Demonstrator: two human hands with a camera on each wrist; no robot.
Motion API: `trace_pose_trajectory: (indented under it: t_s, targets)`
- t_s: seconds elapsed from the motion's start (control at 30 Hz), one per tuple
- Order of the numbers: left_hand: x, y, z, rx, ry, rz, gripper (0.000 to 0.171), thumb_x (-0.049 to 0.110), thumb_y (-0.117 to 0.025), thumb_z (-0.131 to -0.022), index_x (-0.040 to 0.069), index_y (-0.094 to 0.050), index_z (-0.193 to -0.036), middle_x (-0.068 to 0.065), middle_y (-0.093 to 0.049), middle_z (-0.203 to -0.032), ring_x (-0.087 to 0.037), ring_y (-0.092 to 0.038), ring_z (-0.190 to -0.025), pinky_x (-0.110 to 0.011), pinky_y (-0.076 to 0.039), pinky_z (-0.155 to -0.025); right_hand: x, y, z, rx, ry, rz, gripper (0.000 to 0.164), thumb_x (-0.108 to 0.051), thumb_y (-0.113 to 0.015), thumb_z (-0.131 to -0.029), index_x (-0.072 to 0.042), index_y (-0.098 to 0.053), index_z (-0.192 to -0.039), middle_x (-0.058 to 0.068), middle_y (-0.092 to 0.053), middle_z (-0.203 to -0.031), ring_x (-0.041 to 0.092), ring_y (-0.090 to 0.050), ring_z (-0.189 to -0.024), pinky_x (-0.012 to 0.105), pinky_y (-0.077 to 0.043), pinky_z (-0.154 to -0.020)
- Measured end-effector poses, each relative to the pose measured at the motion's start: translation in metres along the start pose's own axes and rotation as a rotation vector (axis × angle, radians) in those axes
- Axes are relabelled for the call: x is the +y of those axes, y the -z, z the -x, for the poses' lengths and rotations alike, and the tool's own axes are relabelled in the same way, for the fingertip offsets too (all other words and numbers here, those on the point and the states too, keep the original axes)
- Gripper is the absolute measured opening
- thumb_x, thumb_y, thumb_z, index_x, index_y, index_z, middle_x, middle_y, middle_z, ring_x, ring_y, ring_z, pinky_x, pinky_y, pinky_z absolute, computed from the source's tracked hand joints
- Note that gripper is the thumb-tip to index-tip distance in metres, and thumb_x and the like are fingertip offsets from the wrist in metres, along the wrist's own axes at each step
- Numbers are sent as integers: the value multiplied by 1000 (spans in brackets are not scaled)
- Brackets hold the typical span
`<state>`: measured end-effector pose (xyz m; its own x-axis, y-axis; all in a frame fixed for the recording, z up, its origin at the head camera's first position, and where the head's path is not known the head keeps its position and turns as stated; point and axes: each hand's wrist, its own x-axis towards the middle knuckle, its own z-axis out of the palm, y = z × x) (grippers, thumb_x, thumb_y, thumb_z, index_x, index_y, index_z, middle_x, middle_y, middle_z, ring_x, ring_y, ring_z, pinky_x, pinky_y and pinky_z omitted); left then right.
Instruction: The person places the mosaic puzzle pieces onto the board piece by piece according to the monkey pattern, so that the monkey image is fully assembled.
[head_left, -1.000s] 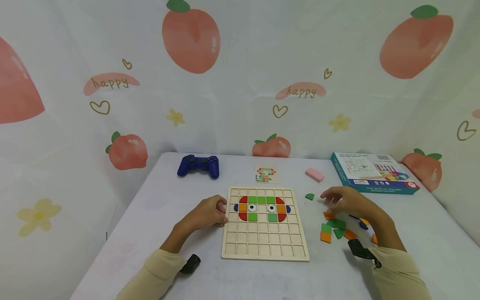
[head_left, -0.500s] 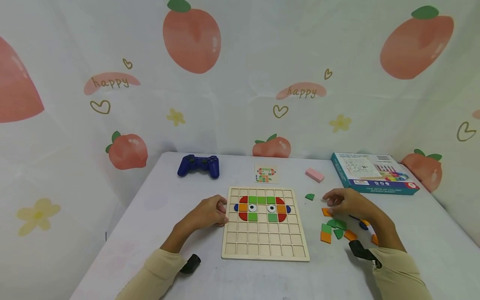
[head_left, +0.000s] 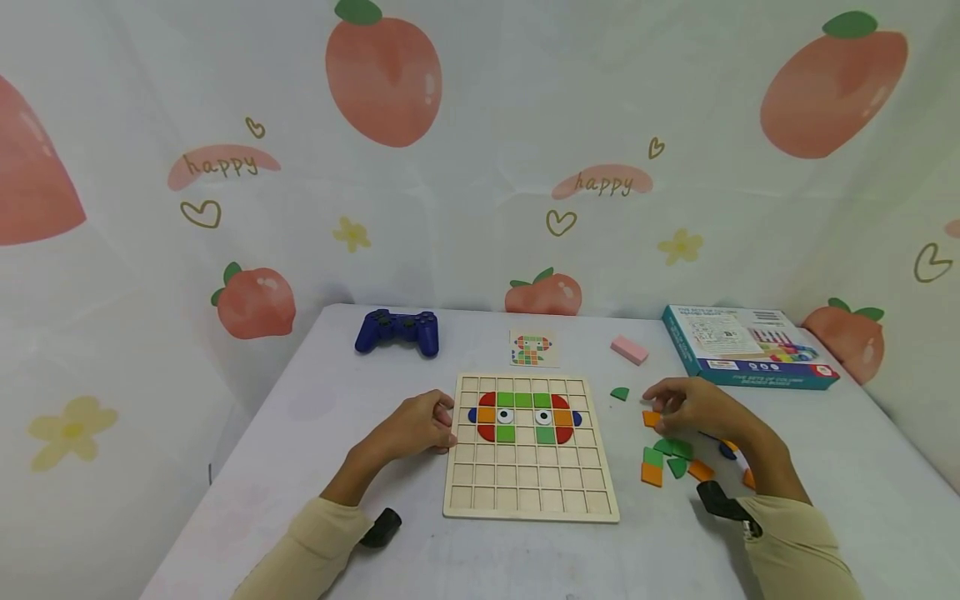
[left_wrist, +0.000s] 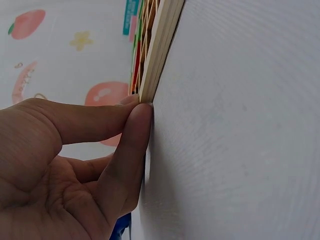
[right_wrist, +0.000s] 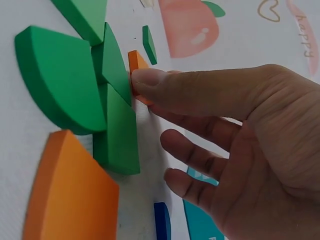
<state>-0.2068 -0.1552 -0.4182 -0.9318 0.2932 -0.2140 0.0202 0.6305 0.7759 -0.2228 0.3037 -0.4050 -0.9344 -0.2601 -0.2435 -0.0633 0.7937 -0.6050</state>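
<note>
At the left edge of a wooden grid board (head_left: 525, 500), my left hand (head_left: 416, 423) pinches the rim between thumb and forefinger; the left wrist view shows the board's edge (left_wrist: 162, 47) at these fingertips. Flat tiles on the board's upper half make a face with red corners, green squares, orange sides and two eye tiles (head_left: 505, 416). To the right of the board, my right hand (head_left: 697, 407) holds a small orange square tile (head_left: 649, 418) by thumb and forefinger, low over the table. Its other fingers are loosely bent. Part of that tile (right_wrist: 134, 60) is hidden behind the thumb.
Loose green tiles (head_left: 681, 448), orange tiles (head_left: 651, 475) and a blue one (head_left: 727, 451) lie below the right hand. One green quarter-round (head_left: 619, 393) lies apart. Behind are a pattern card (head_left: 534, 348), pink block (head_left: 628, 350), box (head_left: 750, 346) and blue game controller (head_left: 397, 332).
The orange tile at my right fingertips has shifted slightly away from me and left, clear of the green tiles. My left hand and the board have stayed put.
</note>
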Motion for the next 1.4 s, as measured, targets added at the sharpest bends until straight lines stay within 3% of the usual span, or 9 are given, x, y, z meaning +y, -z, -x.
trace_pose_trajectory:
  t_s: [0.57, 1.07, 1.4]
  targets:
    - [2, 0, -1, -2, -1, -7, 53, 3, -83, -87, -4, -60, -134, -7, -64, -103, -18, -61, -87, -30, -56, -77, -10, -7, -6, 26, -35, 20, 40, -18, -81, -88, -4, -76, -125, 7, -69, -103, 25, -57, -95, 35, -52, -77]
    - [2, -2, 1, 11, 1, -24, 52, 2, -83, -88, -4, -60, -134, -6, -64, -102, -18, -61, -88, -31, -55, -79, -53, -32, -17, 40, 169, 7, 31, -18, -78, -89, -8, -77, -118, 2, -68, -100, 24, -55, -96, 35, -49, -78]
    - [0, -2, 1, 12, -5, -22, 53, 2, -83, -87, -5, -60, -134, -6, -64, -102, -17, -61, -88, -31, -55, -79, -87, -58, -19, 47, 240, 33, 28, -17, -80, -90, -9, -77, -117, -1, -66, -99, 23, -56, -99, 36, -50, -80]
